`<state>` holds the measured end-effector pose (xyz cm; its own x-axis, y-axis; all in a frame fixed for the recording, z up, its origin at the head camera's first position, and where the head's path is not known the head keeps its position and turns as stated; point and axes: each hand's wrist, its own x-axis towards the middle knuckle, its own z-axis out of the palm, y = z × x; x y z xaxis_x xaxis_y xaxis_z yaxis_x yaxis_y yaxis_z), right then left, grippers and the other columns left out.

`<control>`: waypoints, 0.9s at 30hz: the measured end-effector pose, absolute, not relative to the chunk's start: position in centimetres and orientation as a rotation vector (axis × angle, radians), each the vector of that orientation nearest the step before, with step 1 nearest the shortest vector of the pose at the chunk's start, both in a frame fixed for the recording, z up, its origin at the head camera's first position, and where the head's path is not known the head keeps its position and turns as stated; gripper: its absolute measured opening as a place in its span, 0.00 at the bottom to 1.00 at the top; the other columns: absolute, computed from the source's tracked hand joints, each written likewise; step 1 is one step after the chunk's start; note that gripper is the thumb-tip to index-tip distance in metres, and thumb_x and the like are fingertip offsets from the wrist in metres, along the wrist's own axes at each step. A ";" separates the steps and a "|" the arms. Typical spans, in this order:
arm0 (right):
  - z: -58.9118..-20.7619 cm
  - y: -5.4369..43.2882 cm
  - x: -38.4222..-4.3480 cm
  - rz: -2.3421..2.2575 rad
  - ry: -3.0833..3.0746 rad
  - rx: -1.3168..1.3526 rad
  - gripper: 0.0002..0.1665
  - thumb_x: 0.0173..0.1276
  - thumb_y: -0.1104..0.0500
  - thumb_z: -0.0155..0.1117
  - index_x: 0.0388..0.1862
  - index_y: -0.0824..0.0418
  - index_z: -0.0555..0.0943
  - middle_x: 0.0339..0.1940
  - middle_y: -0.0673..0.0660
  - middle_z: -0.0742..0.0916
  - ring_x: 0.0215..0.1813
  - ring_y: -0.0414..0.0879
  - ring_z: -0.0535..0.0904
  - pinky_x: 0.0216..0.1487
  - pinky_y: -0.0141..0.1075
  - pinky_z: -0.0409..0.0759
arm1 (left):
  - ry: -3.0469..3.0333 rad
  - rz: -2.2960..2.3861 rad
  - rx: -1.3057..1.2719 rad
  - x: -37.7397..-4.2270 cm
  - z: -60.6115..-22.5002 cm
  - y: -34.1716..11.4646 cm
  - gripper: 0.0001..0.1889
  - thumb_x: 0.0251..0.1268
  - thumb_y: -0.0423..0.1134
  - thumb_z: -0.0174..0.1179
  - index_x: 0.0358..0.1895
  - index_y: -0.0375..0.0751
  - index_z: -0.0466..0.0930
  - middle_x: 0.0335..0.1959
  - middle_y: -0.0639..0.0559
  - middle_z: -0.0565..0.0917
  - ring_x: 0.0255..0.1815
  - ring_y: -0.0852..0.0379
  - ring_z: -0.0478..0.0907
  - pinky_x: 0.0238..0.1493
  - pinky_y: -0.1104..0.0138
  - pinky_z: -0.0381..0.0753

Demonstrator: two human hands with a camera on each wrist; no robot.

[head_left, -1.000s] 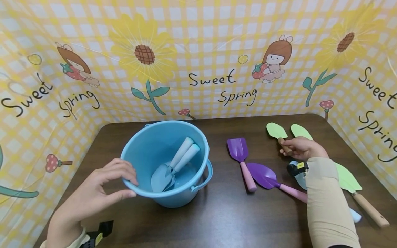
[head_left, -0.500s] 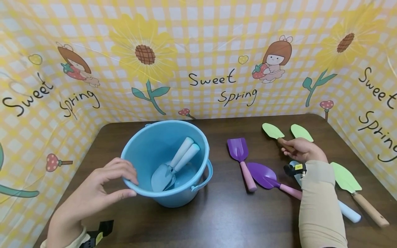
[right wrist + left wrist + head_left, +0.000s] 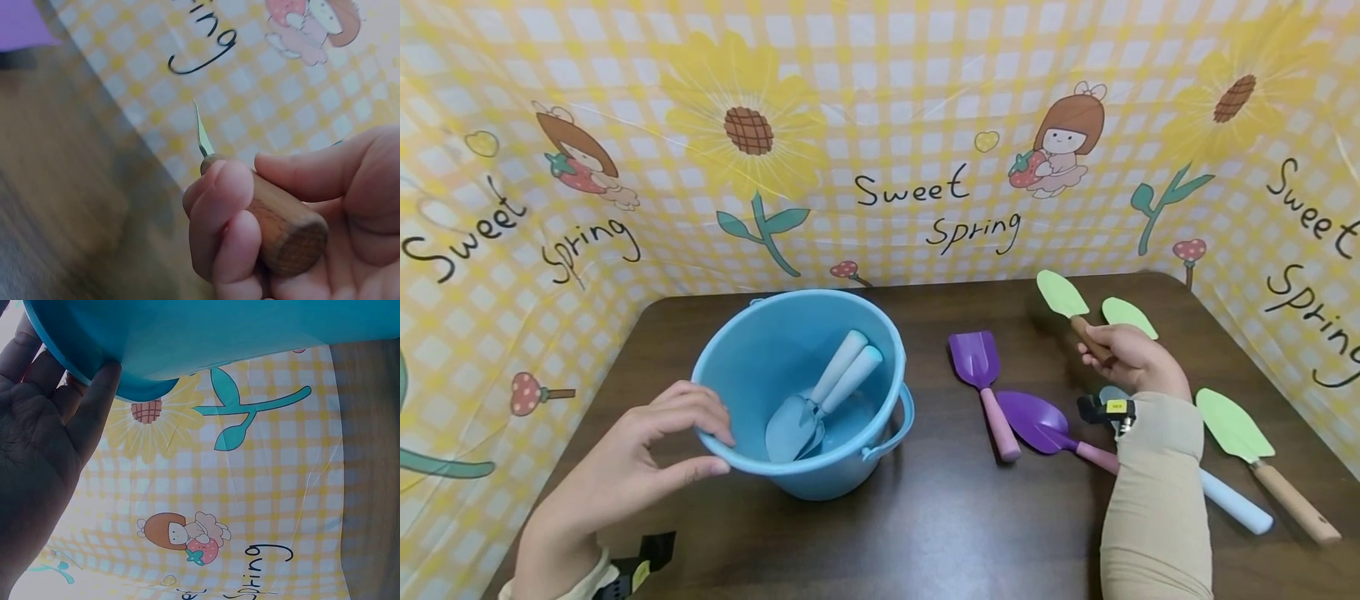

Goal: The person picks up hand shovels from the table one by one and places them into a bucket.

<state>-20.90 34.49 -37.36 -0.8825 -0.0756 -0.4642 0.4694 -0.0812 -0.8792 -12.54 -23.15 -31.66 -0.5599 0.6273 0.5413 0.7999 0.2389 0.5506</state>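
My left hand [image 3: 643, 450] grips the near-left rim of a light blue bucket [image 3: 823, 485], fingers inside and thumb outside. Two blue trowels [image 3: 790, 432] lean inside it with their pale handles up. On the right, my right hand [image 3: 1133, 360] holds a green trowel [image 3: 1062, 293] by its brown wooden handle [image 3: 287, 219]; the blade points up and away to the left. In the left wrist view, the thumb [image 3: 97, 406] presses against the bucket's wall. The right wrist view shows fingers curled round the handle, with the blade seen edge-on.
A purple shovel [image 3: 975, 358] and a purple trowel [image 3: 1032, 422] lie right of the bucket. Another blue trowel [image 3: 1236, 502] is partly under my right forearm. Two more green trowels lie right and behind, one [image 3: 1234, 423] whole, one blade [image 3: 1129, 317] half hidden. A printed cloth [image 3: 925, 108] walls the table.
My right hand has lifted the green trowel slightly, and its blade now stands higher off the table. The right forearm has swung left. The left hand and bucket stay still.
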 end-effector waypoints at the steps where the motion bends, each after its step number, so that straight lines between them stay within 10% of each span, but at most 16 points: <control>1: -37.2 34.4 -20.8 -2.037 1.827 0.417 0.11 0.80 0.57 0.47 0.52 0.64 0.69 0.29 0.50 0.83 0.29 0.38 0.78 0.34 0.24 0.78 | -2.301 -1.220 -1.349 -12.5 -31.7 -23.1 0.27 0.35 0.19 0.76 0.41 0.47 0.84 0.39 0.56 0.83 0.52 0.60 0.73 0.57 0.74 0.69; 27: -34.6 30.6 -18.6 -2.079 2.004 0.057 0.23 0.82 0.56 0.43 0.64 0.72 0.58 0.32 0.49 0.81 0.30 0.37 0.76 0.36 0.25 0.79 | -2.317 -1.226 -1.333 -12.5 -31.7 -23.1 0.27 0.34 0.18 0.76 0.41 0.47 0.84 0.39 0.55 0.83 0.52 0.60 0.73 0.57 0.74 0.69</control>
<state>-18.64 30.55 -34.57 -0.9674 -0.1535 -0.2016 0.2071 -0.0206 -0.9781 -12.46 -23.11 -31.69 -0.5732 0.6242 0.5309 0.7901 0.2492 0.5600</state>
